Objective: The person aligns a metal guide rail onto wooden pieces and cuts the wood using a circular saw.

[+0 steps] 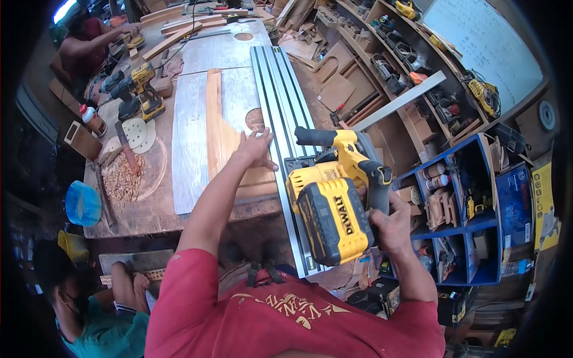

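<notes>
My right hand (pixel 391 225) is wrapped round the rear handle of a yellow and black cordless track saw (pixel 325 174). A large battery faces me, and the saw sits on a long silver guide rail (pixel 285 89) with dark strips. The blade is hidden. My left hand (pixel 258 150) lies flat with fingers spread, over a curved light-brown wooden piece (pixel 218 131), its fingertips at the rail's left edge. Beneath these is a whitish-grey board (pixel 190 149) with a round cutout near my fingers.
Left on the workbench (pixel 149 221) are cordless drills (pixel 143 89), sanding discs (pixel 141 134), a hammer (pixel 128 152) and wooden plugs (pixel 119 179). One person (pixel 89 42) works at the far left; another (pixel 101 316) sits lower left. Blue shelves (pixel 486 209) stand right.
</notes>
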Demonstrator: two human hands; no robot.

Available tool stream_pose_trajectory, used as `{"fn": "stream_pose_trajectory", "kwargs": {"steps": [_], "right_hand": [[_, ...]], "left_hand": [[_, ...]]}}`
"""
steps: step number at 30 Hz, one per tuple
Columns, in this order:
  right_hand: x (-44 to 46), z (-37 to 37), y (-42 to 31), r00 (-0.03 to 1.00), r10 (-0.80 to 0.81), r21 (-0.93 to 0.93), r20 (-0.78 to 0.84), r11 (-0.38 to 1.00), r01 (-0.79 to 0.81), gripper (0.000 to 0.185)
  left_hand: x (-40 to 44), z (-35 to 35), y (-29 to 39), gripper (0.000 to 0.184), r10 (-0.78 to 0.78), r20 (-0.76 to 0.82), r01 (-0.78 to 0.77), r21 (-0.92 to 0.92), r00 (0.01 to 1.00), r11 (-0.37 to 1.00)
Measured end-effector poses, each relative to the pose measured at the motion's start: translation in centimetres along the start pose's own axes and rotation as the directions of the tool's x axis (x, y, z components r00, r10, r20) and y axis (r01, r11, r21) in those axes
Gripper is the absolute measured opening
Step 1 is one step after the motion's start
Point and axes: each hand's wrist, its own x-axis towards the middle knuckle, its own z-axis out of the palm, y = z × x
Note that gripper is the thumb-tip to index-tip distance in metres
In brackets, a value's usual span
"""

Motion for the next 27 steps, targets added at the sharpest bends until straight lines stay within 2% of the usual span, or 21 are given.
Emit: {"fn": "stream_pose_trajectory", "kwargs": {"steps": [2, 3, 7, 10, 17, 23, 26, 27], "right_hand": [[-0.4, 0.0, -0.4, 0.999, 0.038, -0.05, 0.008, 0.998, -0.037, 0.041], [-0.3, -0.1, 0.8, 1.0, 0.005, -0.019, -0.002, 1.0, -0.005, 0.04], [-1.0, 1.4, 0.9, 0.998, 0.063, 0.131, -0.013, 0.99, -0.061, 0.039], [-1.4, 2.0, 1.7, 1.0, 0.007, 0.1, -0.014, 0.995, -0.006, 0.039], [-2.8, 3.4, 2.3, 0.998, 0.037, 0.133, -0.053, 0.991, -0.029, 0.042], [-3.0, 3.6, 2.4, 0.999, -0.026, 0.078, -0.04, 0.997, 0.029, 0.045], [-2.9, 3.6, 1.1, 0.996, 0.079, 0.082, -0.03, 0.994, -0.077, 0.046], [-2.9, 3.4, 1.3, 0.997, 0.067, 0.054, -0.022, 0.996, -0.066, 0.046]], "left_hand": [[0.1, -0.2, 0.0, 0.13, -0.002, -0.002, 0.002, 0.013, 1.0, 1.0], [0.1, 0.1, 0.0, 0.13, -0.003, 0.001, 0.003, 0.014, 1.0, 1.0], [0.2, 0.1, -0.1, 0.13, 0.014, -0.004, -0.014, 0.01, 1.0, 1.0], [0.2, 0.1, 0.0, 0.129, 0.01, -0.002, -0.01, -0.006, 1.0, 1.0], [0.3, 0.2, -0.2, 0.129, 0.003, 0.002, -0.003, -0.059, 1.0, 0.998], [0.4, 0.1, 0.0, 0.132, 0.005, 0.015, -0.004, -0.034, 1.0, 0.999], [0.2, 0.1, -0.4, 0.131, 0.012, 0.008, -0.012, -0.042, 1.0, 0.999], [0.1, 0.1, -0.4, 0.13, 0.02, 0.006, -0.019, -0.047, 1.0, 0.999]]}}
